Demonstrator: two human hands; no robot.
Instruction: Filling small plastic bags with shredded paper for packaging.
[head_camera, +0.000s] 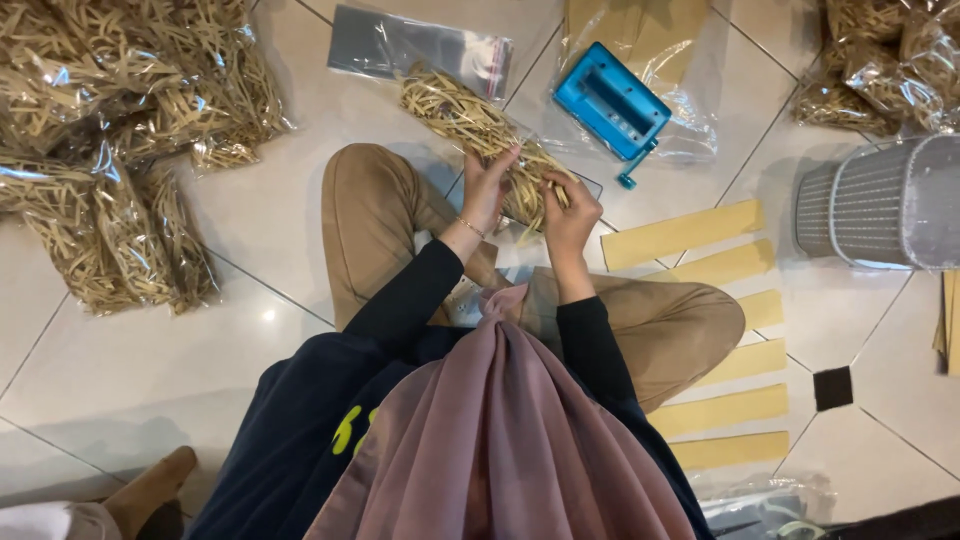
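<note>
Here, a seated person packs shredded paper on a tiled floor (150, 370).

Filled bags (110, 130) lie piled at upper left, a grey basket (880, 205) at right, paper strips (715, 345) beside the knee, a blue shredder (612, 102) ahead. Both hands, left hand (485, 190) and right hand (567, 212), close around a clear bag (470, 115) of shreds above the lap.

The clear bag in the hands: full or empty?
Largely full: tan shredded paper strips pack the clear bag, which both the left hand and right hand grip.
</note>
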